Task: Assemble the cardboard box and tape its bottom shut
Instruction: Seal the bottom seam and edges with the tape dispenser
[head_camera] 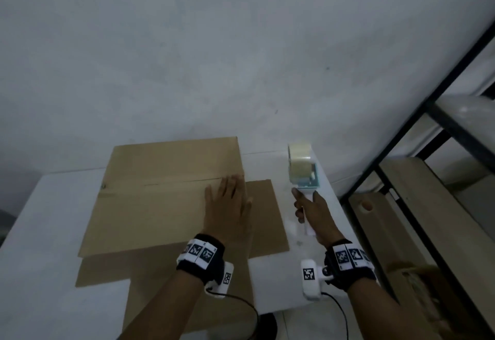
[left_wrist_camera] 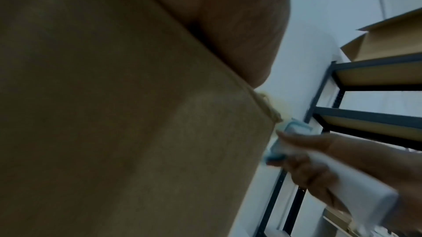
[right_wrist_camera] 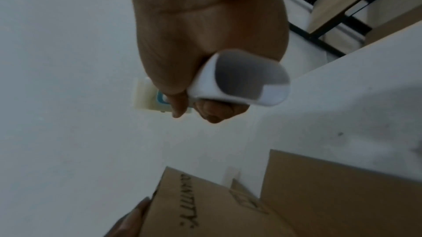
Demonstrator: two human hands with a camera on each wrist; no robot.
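Observation:
A brown cardboard box (head_camera: 160,192) stands on the white table (head_camera: 42,232) with its two bottom flaps folded shut, their seam running left to right. My left hand (head_camera: 227,205) lies flat on the right end of the near flap, fingers straight, just below the seam. Its palm (left_wrist_camera: 239,24) presses the cardboard (left_wrist_camera: 114,114) in the left wrist view. To the right of the box, my right hand (head_camera: 310,213) grips the white handle of a tape dispenser (head_camera: 301,168) holding a clear tape roll. The handle (right_wrist_camera: 239,82) fills my fist in the right wrist view.
A side flap (head_camera: 267,219) lies spread on the table right of the box, another (head_camera: 107,267) at the front. A black metal shelf rack (head_camera: 401,179) with wooden boards stands close on the right. A white wall (head_camera: 241,45) rises behind the table.

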